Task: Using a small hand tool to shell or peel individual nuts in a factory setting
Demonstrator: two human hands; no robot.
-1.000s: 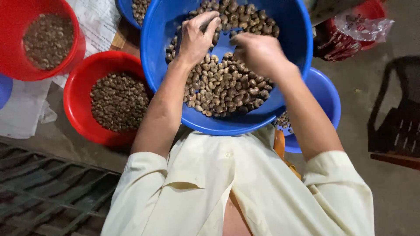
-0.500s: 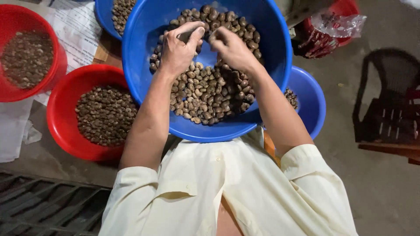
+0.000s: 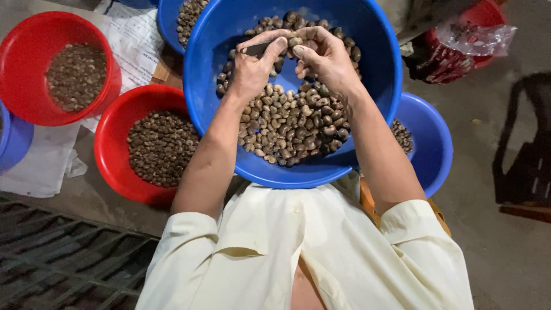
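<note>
The small dark tool point(image 3: 256, 49) in the left hand point(image 3: 252, 66) shows only a short stretch; the rest is buried in the fist, so its kind cannot be told. What the right hand point(image 3: 327, 57) pinches is too small to make out. The big blue basin point(image 3: 379, 86) hides most of the blue bowl point(image 3: 430, 143) at the right and part of the near red bowl point(image 3: 112, 155). The far blue bowl point(image 3: 169, 17) is cut by the top edge, another blue tub point(image 3: 14, 143) by the left edge. The dark chair point(image 3: 525, 172) runs off the right edge.
</note>
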